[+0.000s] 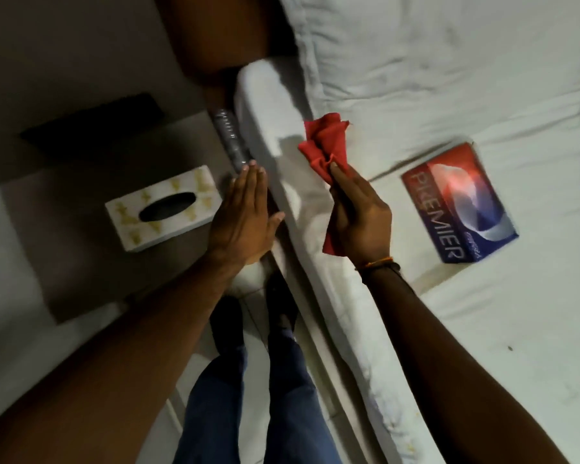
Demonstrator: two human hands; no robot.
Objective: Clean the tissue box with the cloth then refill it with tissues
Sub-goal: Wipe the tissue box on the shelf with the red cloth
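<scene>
While the right hand [359, 216] pinches the red cloth [325, 145] above the bed [449, 78], well right of the tissue box [163, 209], the left hand [245, 212] is flat, fingers pressed together, just beside that box's right end. The box sits on the tabletop [81, 262], its long axis pointing at this nearer hand.

Pack txt: I read "PREMIER", big pale caps, on red/blue tissue pack [459, 204], off to the right of right hand [359, 216].
Small script beside it: too blurry for me.
</scene>
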